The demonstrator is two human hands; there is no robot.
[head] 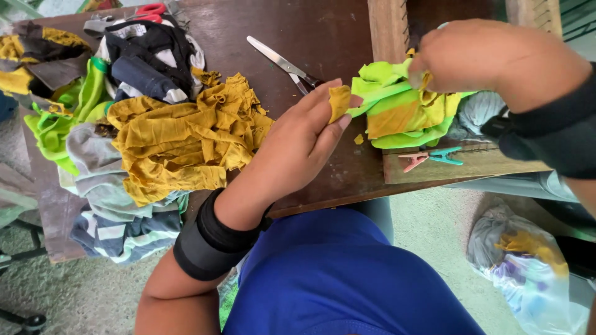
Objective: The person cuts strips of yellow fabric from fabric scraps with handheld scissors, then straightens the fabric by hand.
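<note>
- On the dark wooden table [310,37], I see my left hand [298,146] pinching a small mustard scrap of cloth [339,101] between thumb and fingertips, fingers narrow and closed on it.
- Just right of that scrap, touching it, lies a bundle of lime green and orange cloth strips [400,111], resting across the edge of a wooden frame [388,31] that lies on the table.
- My right hand [490,59] comes in from the upper right and grips the top of that green bundle; its fingers curl down onto the cloth, though I cannot tell exactly how the fingertips sit, as the back of the hand hides them.
- A pair of scissors [282,63] lies on the table just above my left hand, blades shut, apart from both hands.
- To the left sits a heap of mustard cloth [180,139], with grey, striped and green rags piled around it.
- Two clothes pegs [431,158], one orange and one teal, lie on the frame below the green bundle.
- On the floor at lower right there is a clear plastic bag [528,273] with rags in it.
</note>
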